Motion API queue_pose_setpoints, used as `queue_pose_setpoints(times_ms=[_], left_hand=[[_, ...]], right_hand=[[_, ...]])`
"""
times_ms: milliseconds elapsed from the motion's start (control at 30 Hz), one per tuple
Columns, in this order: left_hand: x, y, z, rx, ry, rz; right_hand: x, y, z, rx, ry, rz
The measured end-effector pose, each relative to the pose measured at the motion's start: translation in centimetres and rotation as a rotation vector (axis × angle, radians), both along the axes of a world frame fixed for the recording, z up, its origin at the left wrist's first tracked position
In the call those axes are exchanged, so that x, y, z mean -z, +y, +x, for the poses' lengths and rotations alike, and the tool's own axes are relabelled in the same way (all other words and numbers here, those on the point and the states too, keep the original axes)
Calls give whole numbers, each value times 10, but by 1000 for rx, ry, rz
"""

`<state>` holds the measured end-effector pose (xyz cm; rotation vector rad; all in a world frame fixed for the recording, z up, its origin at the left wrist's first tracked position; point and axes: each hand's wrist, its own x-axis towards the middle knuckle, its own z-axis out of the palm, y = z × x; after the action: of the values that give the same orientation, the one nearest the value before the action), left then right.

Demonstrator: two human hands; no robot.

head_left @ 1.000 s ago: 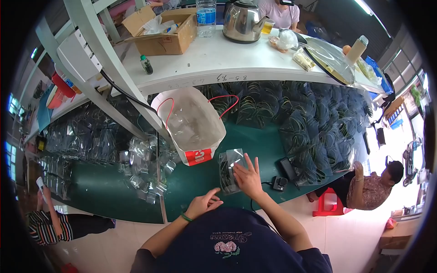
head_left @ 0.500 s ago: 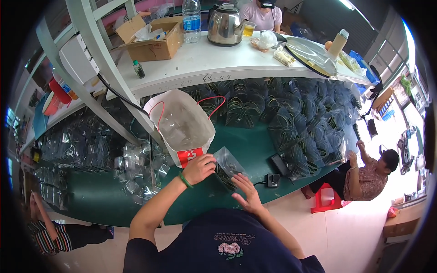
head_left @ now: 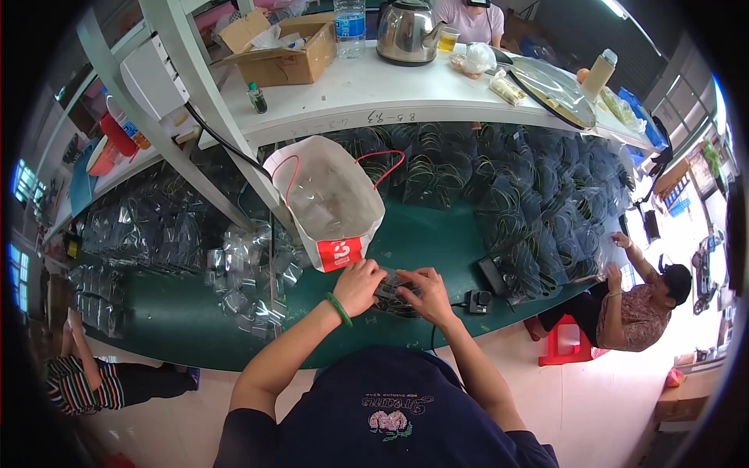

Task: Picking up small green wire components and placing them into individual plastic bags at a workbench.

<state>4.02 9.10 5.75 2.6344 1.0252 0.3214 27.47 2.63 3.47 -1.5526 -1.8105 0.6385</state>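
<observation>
Near the middle of the head view, just below a white paper bag [head_left: 331, 175], two bare hands are working over a green desk [head_left: 195, 320], and a clear packet [head_left: 390, 296] is lying between them, its dark contents showing through the shiny film. From the left side, the left hand [head_left: 357, 287] is gripping the packet's edge, its fingers bunching together; a green bracelet [head_left: 339, 309] is circling that wrist. Opposite it, the right hand [head_left: 429, 296] is gripping the packet's other side, its forefinger and thumb pressing on the film. Parts of the packet are hiding behind the fingers, so its full outline is not showing. The bag is standing open, with its red panel facing the hands. Right of the hands, a small camera [head_left: 478, 302] is sitting near the edge of the desk, and a black block [head_left: 491, 275] is resting just beyond it. Farther right and back, a large heap of filled packets [head_left: 538, 203] is covering the desk; to the left, small clear packets [head_left: 242, 273] are lying in a loose pile. Behind everything, a white shelf [head_left: 367, 90] is carrying a metal kettle [head_left: 407, 33], a water bottle [head_left: 349, 31] and an open cardboard box [head_left: 292, 66]. Off to the right, a co-worker [head_left: 636, 312] is sitting on a red stool [head_left: 566, 347].
</observation>
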Motion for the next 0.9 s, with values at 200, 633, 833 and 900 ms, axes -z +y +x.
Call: queue_pose_setpoints(times_ms=[200, 633, 833, 900], left_hand=[[19, 39, -2, 357, 102, -9], [36, 80, 16, 269, -60, -369], [40, 92, 13, 245, -70, -557], [41, 93, 10, 214, -101, -591]], right_hand=[[-1, -1, 2, -124, -30, -37], [-9, 1, -8, -157, -178, 50], [-25, 8, -21, -181, -326, 360], [-26, 9, -23, -176, -363, 427]])
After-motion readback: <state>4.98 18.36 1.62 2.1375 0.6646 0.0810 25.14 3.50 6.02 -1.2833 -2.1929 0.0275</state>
